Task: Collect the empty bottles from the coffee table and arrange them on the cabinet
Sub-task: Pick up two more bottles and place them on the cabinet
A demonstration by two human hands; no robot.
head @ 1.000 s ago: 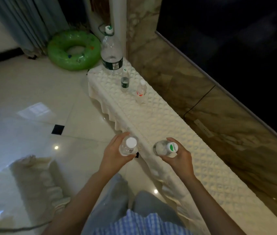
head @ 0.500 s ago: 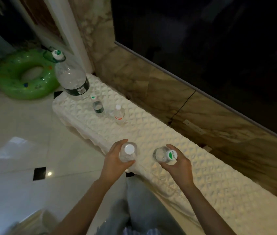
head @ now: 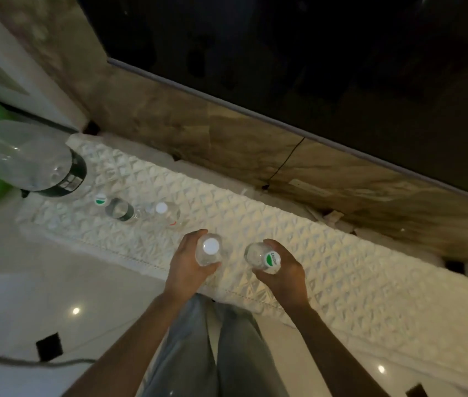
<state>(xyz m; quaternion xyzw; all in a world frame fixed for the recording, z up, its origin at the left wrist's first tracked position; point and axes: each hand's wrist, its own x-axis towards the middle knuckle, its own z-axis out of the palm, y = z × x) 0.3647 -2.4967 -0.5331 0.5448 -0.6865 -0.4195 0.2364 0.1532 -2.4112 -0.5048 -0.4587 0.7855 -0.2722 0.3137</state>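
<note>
Obs., head view. Left hand grips a clear plastic bottle with a plain white cap, fingers curled round its body; right hand grips a clear plastic bottle with a green-and-white cap the same way. Both bottles are held upright over the near part of the long low cabinet under a cream quilted cover; cannot tell whether their bases touch the cover.

Progress, judged: placement well along. Already standing on the cabinet, in a row toward its left end: one large clear jug-size bottle with a dark label, one small clear bottle with a dark label and green-marked cap, one small clear bottle with a white cap and red mark. Left to do: set down the two held bottles, probably continuing the row. Coffee table not in view, so any remainder there is unknown.

Count: bottles 5 (3 standing, 2 in hand); hands 2; cabinet 1
</note>
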